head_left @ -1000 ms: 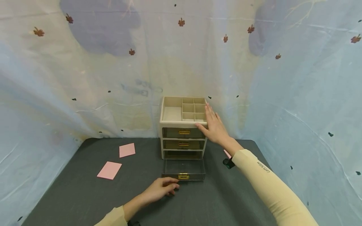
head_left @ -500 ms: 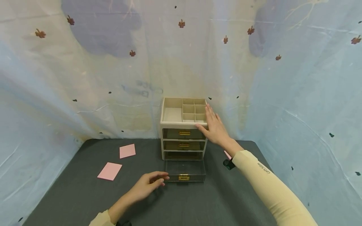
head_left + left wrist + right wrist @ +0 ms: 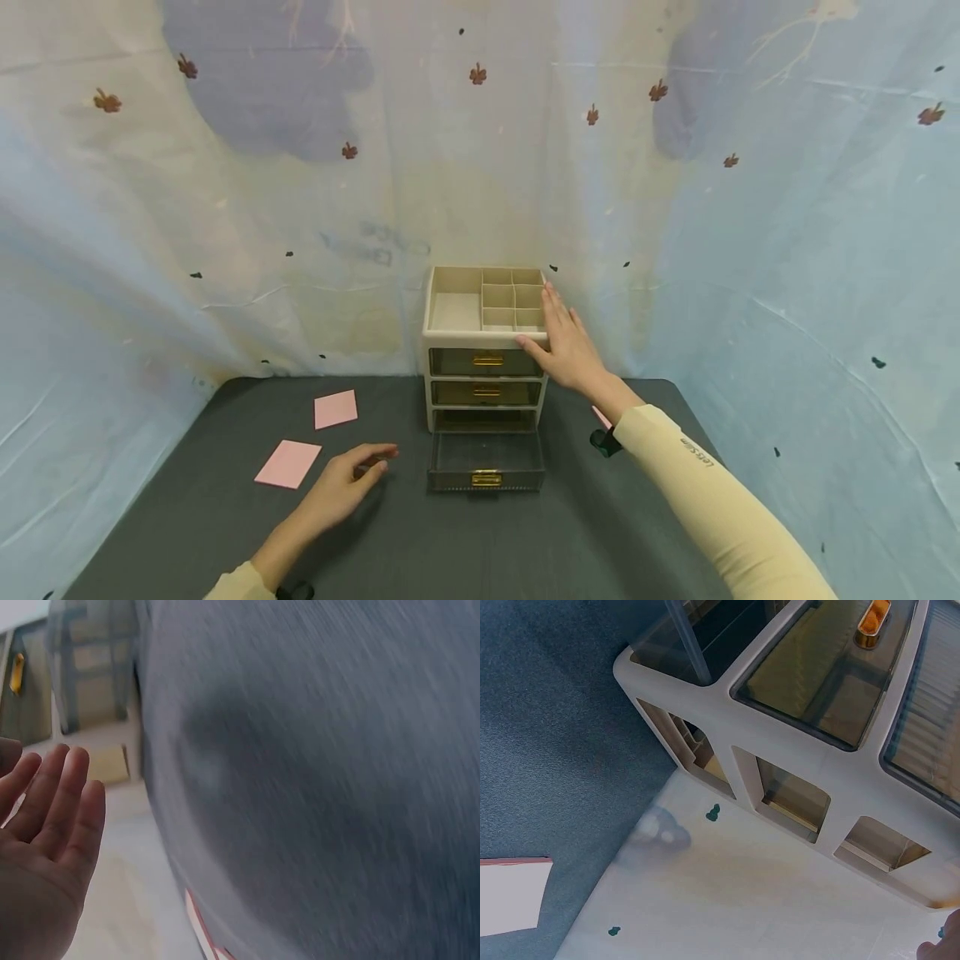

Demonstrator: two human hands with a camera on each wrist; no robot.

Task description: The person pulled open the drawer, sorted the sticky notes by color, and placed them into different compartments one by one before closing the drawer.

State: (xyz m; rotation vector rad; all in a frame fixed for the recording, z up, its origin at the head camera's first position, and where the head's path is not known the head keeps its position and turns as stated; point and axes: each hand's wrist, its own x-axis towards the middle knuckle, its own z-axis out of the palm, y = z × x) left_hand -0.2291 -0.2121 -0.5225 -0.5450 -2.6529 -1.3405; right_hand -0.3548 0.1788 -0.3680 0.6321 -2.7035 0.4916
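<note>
A cream organizer [image 3: 453, 340] with a divided open top stands at the back of the table. Its bottom drawer [image 3: 486, 454], transparent with a gold handle, is pulled out; the two drawers above are closed. My right hand [image 3: 572, 354] rests with fingers extended on the organizer's top right edge; at the lower right corner of the right wrist view only a bit of a finger [image 3: 943, 946] shows. My left hand [image 3: 337, 492] is over the table left of the drawer, touching nothing, its fingers [image 3: 66, 799] relaxed in the left wrist view.
Two pink square sheets [image 3: 288, 464] [image 3: 335, 409] lie on the dark table [image 3: 405, 550] at the left. Another pink piece [image 3: 602, 417] is partly hidden by my right wrist. A patterned curtain [image 3: 480, 200] hangs behind the table and along its sides.
My left hand has moved left, away from the front of the pulled-out drawer. My right hand stays on the organizer's edge, and the drawer remains out.
</note>
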